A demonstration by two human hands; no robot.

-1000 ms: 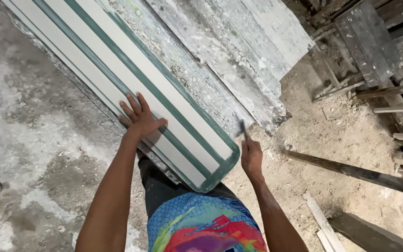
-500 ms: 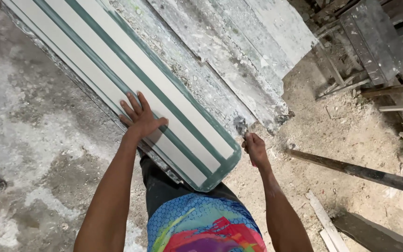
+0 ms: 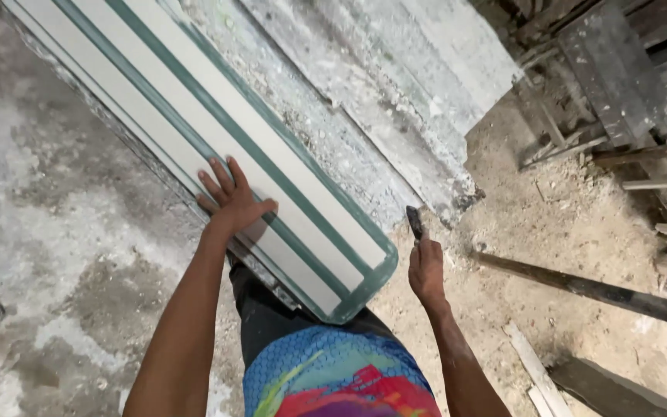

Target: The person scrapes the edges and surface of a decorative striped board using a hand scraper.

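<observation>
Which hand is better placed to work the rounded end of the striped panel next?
Probably the right. The right hand has its grip closed on a small dark tool just off the panel's rounded end, free to move. The left hand lies flat on the panel, seemingly steadying it.

Left arm extended forward, left hand (image 3: 231,199) flat, palm down, fingers (image 3: 214,181) spread, thumb out to the side. Right arm bent slightly, right hand (image 3: 426,269) closed in a fist, fingers curled tight, knuckles up.
</observation>
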